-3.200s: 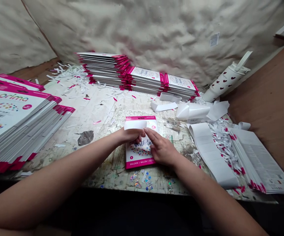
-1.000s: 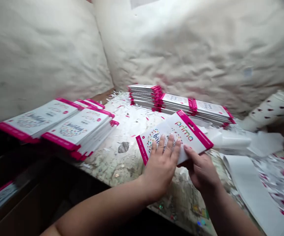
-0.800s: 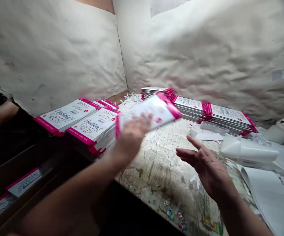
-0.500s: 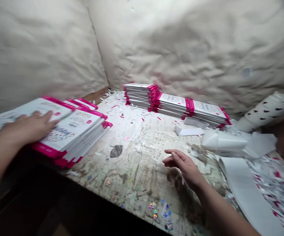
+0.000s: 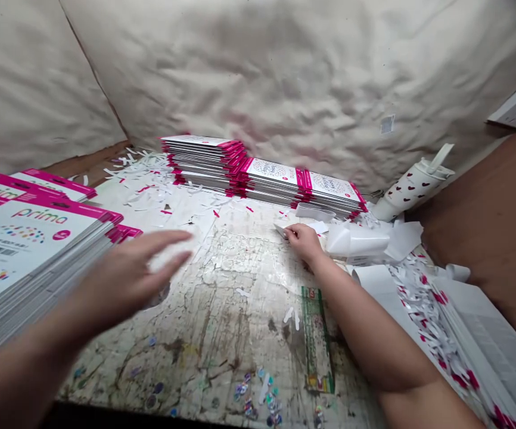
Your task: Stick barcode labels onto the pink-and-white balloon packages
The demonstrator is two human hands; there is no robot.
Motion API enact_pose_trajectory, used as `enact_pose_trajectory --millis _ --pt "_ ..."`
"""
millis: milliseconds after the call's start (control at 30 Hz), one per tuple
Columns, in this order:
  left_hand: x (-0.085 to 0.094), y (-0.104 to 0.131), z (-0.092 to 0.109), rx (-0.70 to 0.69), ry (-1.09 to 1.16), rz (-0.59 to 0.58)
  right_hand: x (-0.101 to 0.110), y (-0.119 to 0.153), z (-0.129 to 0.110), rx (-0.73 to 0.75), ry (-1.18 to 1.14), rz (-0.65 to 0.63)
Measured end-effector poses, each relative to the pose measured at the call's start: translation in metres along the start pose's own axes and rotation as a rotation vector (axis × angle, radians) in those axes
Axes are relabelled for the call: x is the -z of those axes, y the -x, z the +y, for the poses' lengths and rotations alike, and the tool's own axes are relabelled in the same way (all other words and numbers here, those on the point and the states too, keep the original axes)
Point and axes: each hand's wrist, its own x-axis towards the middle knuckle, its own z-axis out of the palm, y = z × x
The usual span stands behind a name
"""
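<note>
Blurred by motion, my left hand (image 5: 126, 283) is over the table with thumb and fingers apart and nothing between them. Just left of it lies a tall stack of white-and-pink printed packs (image 5: 30, 244), with several more packs behind. My right hand (image 5: 303, 241) is farther forward, its fingers closed around a small pointed grey piece (image 5: 280, 231); whether it is a blade or stiff paper I cannot tell. White paper pieces (image 5: 316, 213) lie close to that hand. Beyond it, neat stacks of pink-edged packs (image 5: 271, 173) stand along the wall.
At the right are a white tumbler with hearts (image 5: 414, 187), a crumpled white wrapper (image 5: 360, 241), a curled white strip (image 5: 378, 286) and pink-and-white shreds (image 5: 428, 316). A green strip (image 5: 316, 339) and shiny sequins (image 5: 258, 396) lie on the worn tabletop (image 5: 222, 322).
My left hand has come off the left stack and moved right over the table. My right hand has reached forward and now grips the pointed piece. The view has turned right.
</note>
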Motion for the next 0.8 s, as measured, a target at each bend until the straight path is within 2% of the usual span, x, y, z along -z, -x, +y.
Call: enact_pose_trajectory --millis 33,67,167,267,367,467,533,667,733,800 --pt "-0.022 -0.008 0.013 -0.031 0.098 -0.109 -0.002 0.001 -0.004 0.012 0.007 0.005" --pt "-0.043 -0.015 0.023 -0.006 0.193 -0.210 -0.003 0.002 -0.007 0.023 0.015 0.006" --pt "-0.092 -0.039 0.044 0.171 0.551 -0.322 -0.001 0.006 -0.005 0.046 0.028 -0.019" --pt "-0.125 -0.059 0.051 0.345 0.804 -0.357 -0.006 0.000 0.006 0.023 -0.001 -0.017" --pt "-0.145 -0.071 0.055 0.442 0.921 -0.373 -0.019 -0.012 0.010 -0.012 -0.047 0.009" --pt "-0.153 -0.077 0.058 0.521 1.046 -0.326 -0.027 -0.016 -0.003 0.022 -0.073 0.007" --pt "-0.152 -0.077 0.059 0.537 1.141 -0.329 -0.025 -0.007 -0.020 0.096 -0.085 -0.011" --pt "-0.136 -0.066 0.060 0.562 1.283 -0.355 -0.005 0.031 -0.049 0.312 -0.105 -0.075" --pt "-0.124 -0.055 0.061 0.596 1.309 -0.372 0.010 0.049 -0.055 0.412 -0.135 -0.060" --pt "-0.112 -0.043 0.062 0.615 1.313 -0.430 0.023 0.061 -0.056 0.447 -0.162 -0.018"
